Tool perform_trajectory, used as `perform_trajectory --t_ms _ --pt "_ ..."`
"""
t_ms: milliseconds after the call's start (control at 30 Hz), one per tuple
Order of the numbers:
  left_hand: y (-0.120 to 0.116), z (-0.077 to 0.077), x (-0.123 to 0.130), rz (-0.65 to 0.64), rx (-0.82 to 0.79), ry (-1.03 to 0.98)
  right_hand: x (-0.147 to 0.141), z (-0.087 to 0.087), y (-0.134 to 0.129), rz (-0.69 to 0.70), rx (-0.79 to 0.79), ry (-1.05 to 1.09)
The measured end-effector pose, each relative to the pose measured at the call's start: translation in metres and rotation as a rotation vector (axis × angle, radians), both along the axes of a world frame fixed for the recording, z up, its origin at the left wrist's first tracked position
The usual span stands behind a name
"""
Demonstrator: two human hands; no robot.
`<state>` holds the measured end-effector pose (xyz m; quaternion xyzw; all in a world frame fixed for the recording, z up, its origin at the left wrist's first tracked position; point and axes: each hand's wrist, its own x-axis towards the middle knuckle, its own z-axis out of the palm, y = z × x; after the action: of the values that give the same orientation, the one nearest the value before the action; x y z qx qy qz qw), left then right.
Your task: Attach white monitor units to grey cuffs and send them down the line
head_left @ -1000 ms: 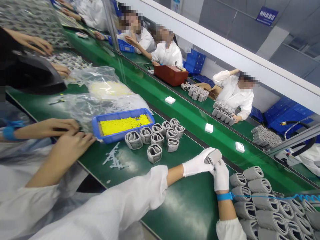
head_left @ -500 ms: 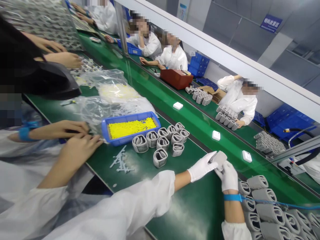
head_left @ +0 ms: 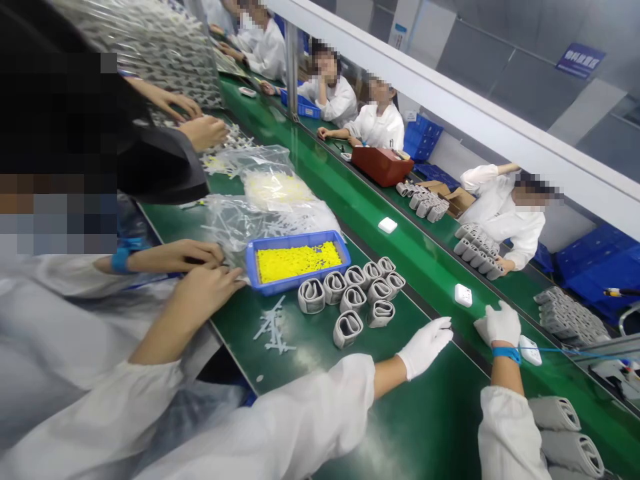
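Note:
My left hand [head_left: 426,348], in a white glove, is stretched over the near edge of the green belt, its fingers extended and holding nothing visible. Farther right, my right hand [head_left: 504,324], gloved and with a blue wrist strap [head_left: 506,353], reaches over the belt with bent fingers. Something pale shows under its fingers, but I cannot make out what it is. A white device [head_left: 530,351] lies on the belt just right of that hand, and another white device [head_left: 463,295] lies beyond it. Several rolled grey cuffs [head_left: 348,328] stand on the green table left of my hands.
A blue tray [head_left: 255,273] holds small yellow pieces, with pale strips [head_left: 274,327] before it. Plastic bags [head_left: 280,190] lie behind. A co-worker's hands [head_left: 205,293] are at the left. More grey cuffs [head_left: 570,453] sit at lower right. Co-workers sit across the belt [head_left: 425,267].
My hands have parted: the right moved away over the belt, and the left no longer holds the light grey piece both were holding. The view has shifted, so the scene sits farther right.

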<state>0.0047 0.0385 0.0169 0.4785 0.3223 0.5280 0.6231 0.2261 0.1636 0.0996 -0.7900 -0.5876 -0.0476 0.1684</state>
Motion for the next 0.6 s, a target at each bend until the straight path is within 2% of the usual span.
perform_trajectory --t_ms 200,333,467,533,600 --pt "0.0 0.005 0.0 0.025 0.022 -0.003 -0.045 -0.039 0.042 -0.053 -0.1 0.049" --pt "0.0 0.003 0.002 0.018 -0.016 -0.044 -0.056 -0.044 0.044 -0.14 -0.121 0.056" --pt "0.005 -0.002 0.006 0.018 -0.045 -0.067 -0.057 -0.038 0.021 -0.111 -0.117 0.121" --pt "0.011 -0.003 0.006 0.002 -0.103 -0.138 -0.063 -0.038 -0.002 -0.057 -0.085 0.157" --pt "0.016 -0.003 0.004 -0.025 -0.189 -0.309 -0.076 -0.043 -0.033 0.008 -0.036 0.179"
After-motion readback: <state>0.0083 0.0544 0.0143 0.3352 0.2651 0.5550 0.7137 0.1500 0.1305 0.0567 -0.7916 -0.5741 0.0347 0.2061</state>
